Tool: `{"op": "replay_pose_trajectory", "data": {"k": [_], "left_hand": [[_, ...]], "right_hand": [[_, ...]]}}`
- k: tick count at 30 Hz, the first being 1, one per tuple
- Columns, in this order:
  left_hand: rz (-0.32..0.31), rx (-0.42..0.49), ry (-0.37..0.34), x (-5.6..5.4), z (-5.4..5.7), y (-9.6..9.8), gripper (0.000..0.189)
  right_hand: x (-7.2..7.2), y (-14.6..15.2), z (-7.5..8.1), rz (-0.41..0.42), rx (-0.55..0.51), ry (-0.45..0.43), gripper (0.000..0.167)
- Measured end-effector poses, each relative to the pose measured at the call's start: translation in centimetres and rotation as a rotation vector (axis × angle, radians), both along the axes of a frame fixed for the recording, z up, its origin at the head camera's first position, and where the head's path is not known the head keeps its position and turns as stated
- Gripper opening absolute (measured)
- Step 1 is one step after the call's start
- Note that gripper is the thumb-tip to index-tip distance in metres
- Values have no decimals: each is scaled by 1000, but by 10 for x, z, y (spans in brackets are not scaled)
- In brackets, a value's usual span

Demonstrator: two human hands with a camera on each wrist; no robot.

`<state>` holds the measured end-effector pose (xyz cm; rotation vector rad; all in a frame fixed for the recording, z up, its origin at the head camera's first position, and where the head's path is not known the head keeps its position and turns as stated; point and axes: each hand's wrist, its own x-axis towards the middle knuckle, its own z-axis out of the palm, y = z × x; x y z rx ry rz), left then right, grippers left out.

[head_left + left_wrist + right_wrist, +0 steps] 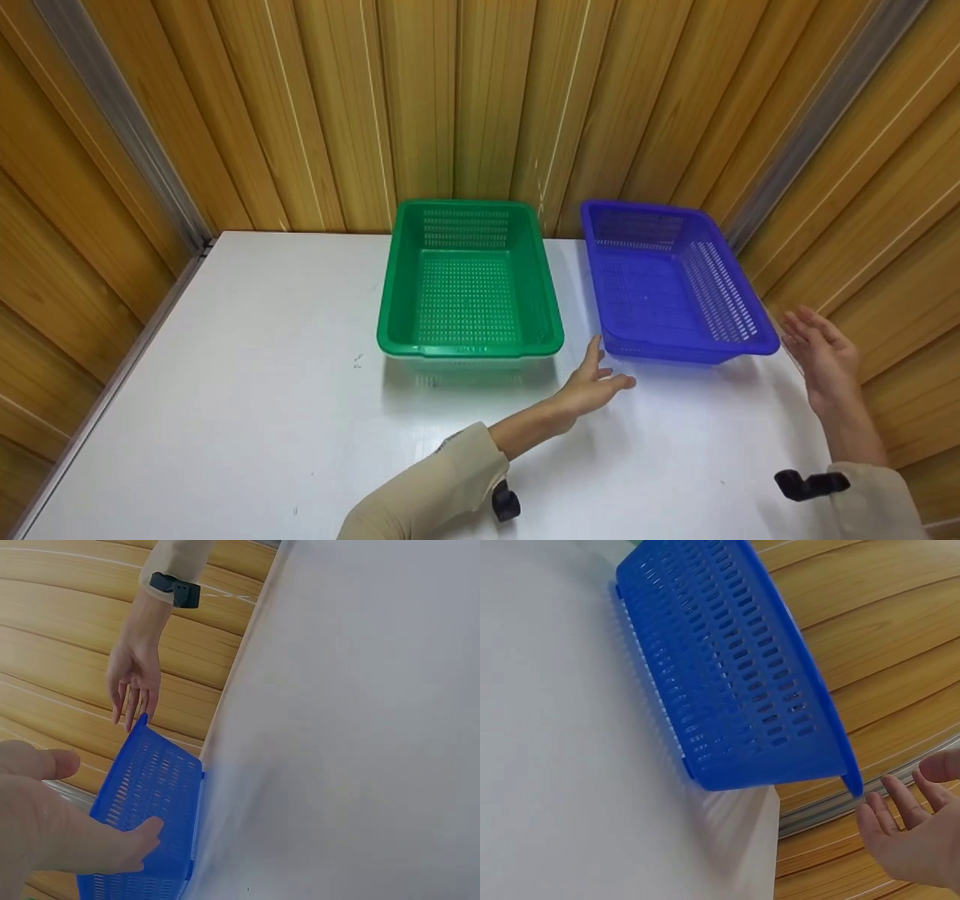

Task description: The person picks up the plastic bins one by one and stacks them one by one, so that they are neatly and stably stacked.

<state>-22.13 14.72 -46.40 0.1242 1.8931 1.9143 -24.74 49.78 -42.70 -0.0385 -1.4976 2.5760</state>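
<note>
A blue plastic basket (652,300) with slotted walls stands on the right of the table, nothing visible inside it. At its near left corner is my left hand (589,390), thumb and fingers spread apart; I cannot tell whether a fingertip touches the rim. Beyond the near right corner, my right hand (825,356) is raised with relaxed, slightly bent fingers and holds nothing. The right wrist view has that hand (919,829) just off the basket's rim (851,778). To the left stands a green plastic basket (469,300), with nothing visible in it.
Both baskets sit toward the back of a white table (225,390). Wood-patterned panel walls (487,97) enclose the table at the back and both sides, with grey metal posts (124,112) in the corners. Black wrist mounts (810,485) are on both sleeves.
</note>
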Motion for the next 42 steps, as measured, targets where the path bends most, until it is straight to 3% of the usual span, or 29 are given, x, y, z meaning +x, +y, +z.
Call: {"op": "replay_pose_trajectory", "data": {"k": [7, 12, 15, 25, 31, 34, 38, 42], "left_hand": [[54, 39, 7, -8, -6, 13, 99], [105, 72, 26, -12, -7, 23, 98], [124, 89, 68, -14, -8, 29, 94], [192, 47, 93, -20, -10, 39, 95], [213, 70, 111, -20, -14, 38, 89], [229, 96, 116, -21, -13, 37, 86], [230, 121, 87, -23, -9, 37, 87], [237, 159, 34, -23, -3, 40, 90]], "right_hand": [[-2, -5, -24, -61, 162, -37, 23], [-8, -9, -33, 74, 274, -106, 72], [-10, -10, -35, 109, 319, -129, 85], [-5, -11, -35, 82, 301, -172, 76], [4, -8, -41, 147, 316, -110, 55], [5, -6, -42, 192, 322, -95, 54], [5, -5, -40, 227, 288, -101, 67], [7, -5, -39, 243, 169, -74, 55]]}}
